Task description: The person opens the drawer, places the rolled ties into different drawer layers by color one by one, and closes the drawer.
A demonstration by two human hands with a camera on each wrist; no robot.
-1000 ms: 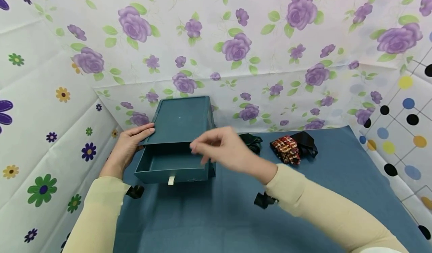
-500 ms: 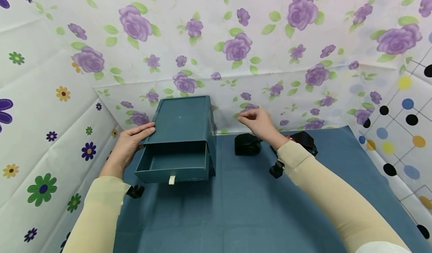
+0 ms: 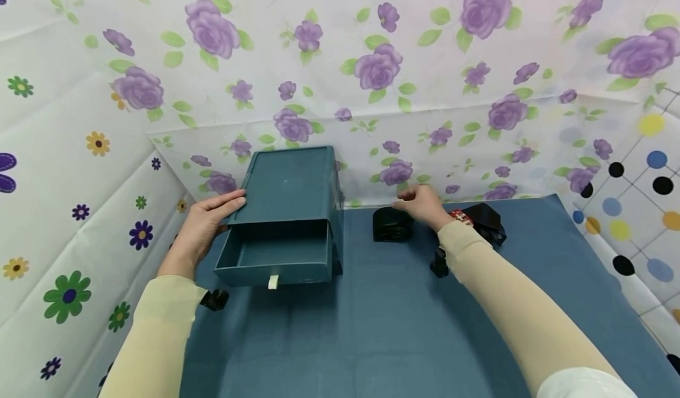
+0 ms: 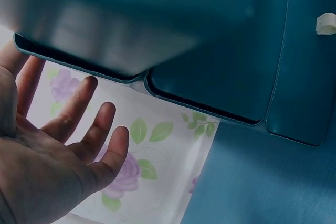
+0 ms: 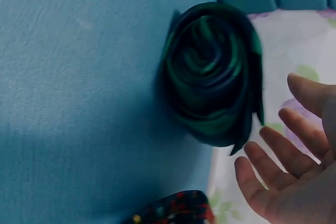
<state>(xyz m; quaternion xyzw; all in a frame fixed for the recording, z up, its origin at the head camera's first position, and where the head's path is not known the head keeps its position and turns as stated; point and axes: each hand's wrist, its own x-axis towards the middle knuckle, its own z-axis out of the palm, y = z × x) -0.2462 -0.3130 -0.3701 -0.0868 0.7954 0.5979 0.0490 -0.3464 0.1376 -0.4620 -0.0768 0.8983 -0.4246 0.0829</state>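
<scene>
A dark teal drawer box [image 3: 289, 182] stands at the left of the table, its upper drawer [image 3: 303, 273] pulled out with nothing visible inside. My left hand [image 3: 198, 227] rests against the box's left top edge. In the left wrist view, several of its fingers [image 4: 100, 129] are spread and free of the box. To the right of the box lies a rolled dark green cloth [image 3: 392, 227], coiled in layers. My right hand [image 3: 423, 204] is just above and behind this roll [image 5: 212, 72]. Its fingers [image 5: 286, 150] are loosely extended beside the roll and hold nothing.
A red patterned cloth [image 3: 460, 216] and a black cloth [image 3: 484, 221] lie right of the roll, partly behind my right wrist. Floral sheeting [image 3: 372, 114] rises along the back edge of the blue-covered table [image 3: 393, 315]. A white tab [image 3: 273, 282] sticks out from the drawer front.
My right hand has moved right, away from the open drawer, then lowered to the green roll. The left hand has stayed on the box. The head view has shifted slightly.
</scene>
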